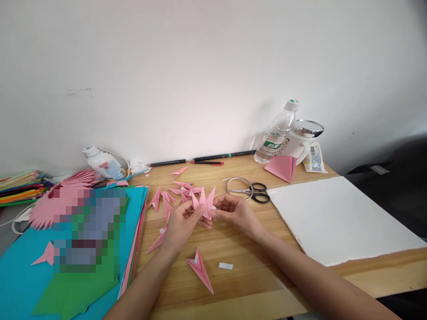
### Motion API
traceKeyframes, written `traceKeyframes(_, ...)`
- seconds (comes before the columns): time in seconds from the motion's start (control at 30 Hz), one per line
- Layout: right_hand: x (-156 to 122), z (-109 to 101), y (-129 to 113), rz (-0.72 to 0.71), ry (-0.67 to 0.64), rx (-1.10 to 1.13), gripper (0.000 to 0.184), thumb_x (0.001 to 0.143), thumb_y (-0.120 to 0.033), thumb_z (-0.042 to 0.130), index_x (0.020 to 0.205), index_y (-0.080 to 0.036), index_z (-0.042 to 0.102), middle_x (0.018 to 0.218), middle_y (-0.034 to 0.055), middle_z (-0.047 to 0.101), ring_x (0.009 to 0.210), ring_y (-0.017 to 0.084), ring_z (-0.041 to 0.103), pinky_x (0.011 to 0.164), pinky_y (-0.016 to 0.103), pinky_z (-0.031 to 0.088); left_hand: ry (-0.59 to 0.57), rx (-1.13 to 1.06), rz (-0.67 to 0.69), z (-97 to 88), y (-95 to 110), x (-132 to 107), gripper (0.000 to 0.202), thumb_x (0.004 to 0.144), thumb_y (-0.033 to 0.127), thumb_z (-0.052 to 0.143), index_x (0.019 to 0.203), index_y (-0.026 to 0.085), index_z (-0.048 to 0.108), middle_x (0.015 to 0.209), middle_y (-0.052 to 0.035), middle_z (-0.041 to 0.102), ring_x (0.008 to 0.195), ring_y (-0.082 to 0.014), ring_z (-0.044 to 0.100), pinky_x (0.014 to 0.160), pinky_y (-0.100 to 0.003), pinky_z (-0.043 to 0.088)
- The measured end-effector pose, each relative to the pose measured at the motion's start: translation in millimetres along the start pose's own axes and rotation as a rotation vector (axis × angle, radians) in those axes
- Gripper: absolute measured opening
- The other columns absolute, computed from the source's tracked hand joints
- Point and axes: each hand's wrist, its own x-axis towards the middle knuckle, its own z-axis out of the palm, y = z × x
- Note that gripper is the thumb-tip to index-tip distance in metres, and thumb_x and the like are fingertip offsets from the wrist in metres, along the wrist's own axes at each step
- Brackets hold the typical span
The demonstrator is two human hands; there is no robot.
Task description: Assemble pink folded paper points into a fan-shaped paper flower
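Observation:
Both hands hold a folded pink paper piece (207, 202) with several upright points, raised a little over the wooden table. My left hand (185, 220) grips its left side, thumb in front and fingers behind. At its lower right edge, my right hand (235, 213) pinches the paper, and a bit of white shows by the fingertips. Nearer to me lies a loose pink folded piece (200, 270) with a white strip on it, and beside that a small white strip (226, 266). More pink folded pieces (155, 199) are scattered behind and left of my left hand.
Scissors (258, 192) and a tape ring (239, 178) lie right of my hands. A white board (347, 222) covers the right side. Behind stand a water bottle (276, 133) and a mug (302, 142). Coloured paper sheets (20, 275) are stacked left; pens (168, 163) lie along the wall.

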Motion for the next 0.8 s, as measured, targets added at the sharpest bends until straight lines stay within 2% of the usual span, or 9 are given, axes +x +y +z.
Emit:
traceKeyframes(0.47,0.7,-0.4,-0.3,0.032,0.001,0.007,0.032,0.057,-0.036,0.078,0.078,-0.016,0.064,0.066,0.0002,0.066,0.06,0.012,0.06,0.061,0.026,0.049,-0.02,-0.008,0.006,-1.3,-2.1,-0.1,0.022,0.071,0.036,0.064,0.069,0.015,0.059,0.063,-0.0017,0.069,0.056,-0.0199,0.067,0.054,-0.033,0.057)
traceKeyframes(0.8,0.4,0.1,-1.7,0.035,0.012,0.023,0.036,0.051,-0.038,0.08,0.076,-0.017,0.065,0.065,0.0,0.065,0.059,0.013,0.06,0.061,0.027,0.05,-0.021,0.009,0.003,-1.0,-0.7,-0.7,0.026,0.072,0.041,0.062,0.067,0.015,0.058,0.064,-0.003,0.07,0.056,-0.0199,0.067,0.054,-0.033,0.057)
